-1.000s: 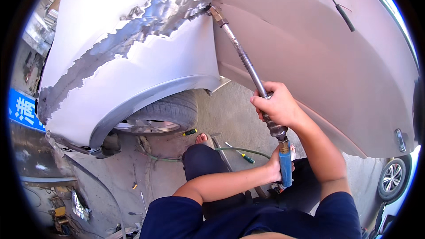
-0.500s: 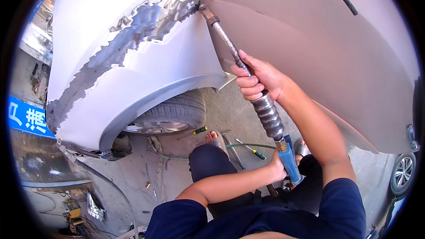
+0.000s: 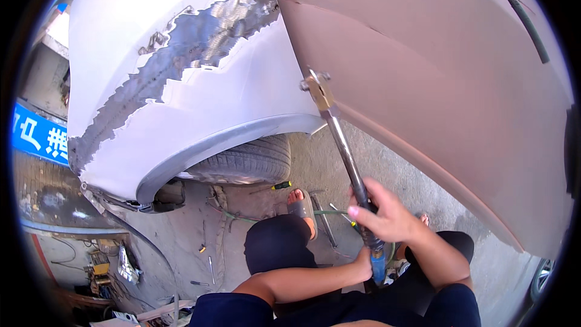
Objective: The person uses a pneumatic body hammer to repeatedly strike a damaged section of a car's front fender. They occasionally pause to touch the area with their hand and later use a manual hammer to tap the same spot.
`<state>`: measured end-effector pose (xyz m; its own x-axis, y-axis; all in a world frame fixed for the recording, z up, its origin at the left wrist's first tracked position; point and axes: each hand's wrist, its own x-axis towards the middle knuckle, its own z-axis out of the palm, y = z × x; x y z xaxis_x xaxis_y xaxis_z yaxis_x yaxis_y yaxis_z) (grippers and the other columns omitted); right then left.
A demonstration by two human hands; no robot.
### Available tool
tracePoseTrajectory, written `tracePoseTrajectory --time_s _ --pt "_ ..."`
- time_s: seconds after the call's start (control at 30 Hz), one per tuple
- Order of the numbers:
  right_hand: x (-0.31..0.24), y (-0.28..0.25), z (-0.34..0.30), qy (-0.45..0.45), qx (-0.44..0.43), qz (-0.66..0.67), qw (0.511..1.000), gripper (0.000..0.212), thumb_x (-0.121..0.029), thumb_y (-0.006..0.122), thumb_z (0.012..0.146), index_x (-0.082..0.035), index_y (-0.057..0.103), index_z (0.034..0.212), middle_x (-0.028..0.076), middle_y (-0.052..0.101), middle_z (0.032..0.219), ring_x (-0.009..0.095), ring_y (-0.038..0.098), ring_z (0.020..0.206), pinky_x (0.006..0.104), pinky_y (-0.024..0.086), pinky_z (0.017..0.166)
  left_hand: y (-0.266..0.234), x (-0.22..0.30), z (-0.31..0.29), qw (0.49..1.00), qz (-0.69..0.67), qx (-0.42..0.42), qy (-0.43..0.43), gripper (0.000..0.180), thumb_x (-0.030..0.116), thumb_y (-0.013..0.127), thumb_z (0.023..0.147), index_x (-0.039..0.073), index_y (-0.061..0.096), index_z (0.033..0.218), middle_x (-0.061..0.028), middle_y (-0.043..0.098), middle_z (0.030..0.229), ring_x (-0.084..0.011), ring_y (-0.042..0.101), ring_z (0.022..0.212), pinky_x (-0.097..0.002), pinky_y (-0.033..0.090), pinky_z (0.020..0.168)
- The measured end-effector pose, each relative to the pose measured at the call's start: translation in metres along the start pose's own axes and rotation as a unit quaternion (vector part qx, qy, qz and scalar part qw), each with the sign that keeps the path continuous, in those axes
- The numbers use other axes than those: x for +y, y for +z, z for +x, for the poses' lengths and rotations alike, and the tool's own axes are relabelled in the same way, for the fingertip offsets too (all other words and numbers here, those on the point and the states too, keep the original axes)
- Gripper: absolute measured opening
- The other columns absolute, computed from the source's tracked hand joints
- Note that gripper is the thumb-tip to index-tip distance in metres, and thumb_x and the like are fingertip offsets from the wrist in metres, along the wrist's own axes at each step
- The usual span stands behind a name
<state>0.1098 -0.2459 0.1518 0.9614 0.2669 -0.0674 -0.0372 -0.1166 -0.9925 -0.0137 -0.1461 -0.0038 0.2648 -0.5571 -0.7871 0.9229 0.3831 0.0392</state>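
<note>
A long metal slide-hammer puller (image 3: 342,145) with a brass hooked tip (image 3: 316,85) and a blue rear handle (image 3: 379,264) slants up toward the car. My right hand (image 3: 387,215) is wrapped around its shaft near the lower end. My left hand (image 3: 365,261) grips the tool just above the blue handle. The tip hangs free near the seam between the silver fender (image 3: 200,91) and the car door (image 3: 436,85). The fender shows a long band of bare, sanded metal (image 3: 193,54).
A front tyre (image 3: 248,160) sits under the wheel arch. A screwdriver with a yellow and green handle (image 3: 279,186), a green hose and small tools lie on the concrete. My sandalled foot (image 3: 299,206) is below the tyre. A blue sign (image 3: 36,136) stands at left.
The puller's tip has come away from the top of the fender and door seam and dropped lower. My right hand slid down the shaft toward the handle.
</note>
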Motion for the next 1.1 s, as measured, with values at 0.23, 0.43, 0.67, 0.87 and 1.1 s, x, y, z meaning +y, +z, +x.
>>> tracePoseTrajectory --time_s 0.23,0.43,0.67,0.87,1.1 --pt "0.054 -0.009 -0.023 0.012 -0.086 0.207 0.974 0.047 -0.007 0.069 0.084 -0.001 0.044 0.123 0.012 0.060 0.107 0.019 0.061 0.093 0.0343 0.050 0.083 0.007 0.019 0.003 0.998 0.032 -0.009 0.053 0.029 0.026 0.047 0.098 0.005 0.055 0.116 -0.0053 0.061 0.101 -0.0152 0.062 0.092 -0.0299 0.052 0.081" --pt "0.063 -0.011 -0.032 0.022 -0.129 0.228 0.965 0.056 -0.003 0.070 0.082 -0.001 0.043 0.130 0.010 0.060 0.106 0.017 0.061 0.092 0.0325 0.050 0.083 -0.010 -0.010 0.021 0.997 0.040 -0.045 0.041 0.029 0.029 0.048 0.097 0.006 0.056 0.113 -0.0051 0.061 0.098 -0.0154 0.062 0.089 -0.0298 0.052 0.079" --pt "0.059 -0.013 -0.036 0.025 -0.146 0.199 0.969 0.053 -0.008 0.071 0.083 0.000 0.045 0.128 0.005 0.062 0.097 0.010 0.059 0.084 0.0255 0.050 0.074 -0.027 -0.026 0.034 0.995 0.041 -0.073 0.046 0.030 0.031 0.049 0.096 0.006 0.057 0.110 -0.0048 0.062 0.095 -0.0157 0.063 0.086 -0.0296 0.052 0.077" --pt "0.052 -0.016 -0.041 0.050 -0.155 0.201 0.966 0.053 -0.006 0.071 0.082 -0.002 0.046 0.129 0.008 0.064 0.093 0.013 0.060 0.086 0.0285 0.049 0.078 -0.033 -0.033 0.040 0.993 0.046 -0.096 0.047 0.031 0.034 0.050 0.096 0.007 0.059 0.107 -0.0045 0.062 0.092 -0.0159 0.063 0.084 -0.0295 0.052 0.075" --pt "0.049 -0.014 -0.048 0.058 -0.141 0.181 0.972 0.051 -0.010 0.068 0.085 -0.001 0.045 0.130 0.007 0.064 0.090 0.012 0.059 0.081 0.0265 0.048 0.073 -0.060 -0.048 0.063 0.988 0.061 -0.136 0.049 0.032 0.036 0.051 0.095 0.007 0.060 0.104 -0.0042 0.063 0.088 -0.0162 0.064 0.081 -0.0293 0.053 0.073"
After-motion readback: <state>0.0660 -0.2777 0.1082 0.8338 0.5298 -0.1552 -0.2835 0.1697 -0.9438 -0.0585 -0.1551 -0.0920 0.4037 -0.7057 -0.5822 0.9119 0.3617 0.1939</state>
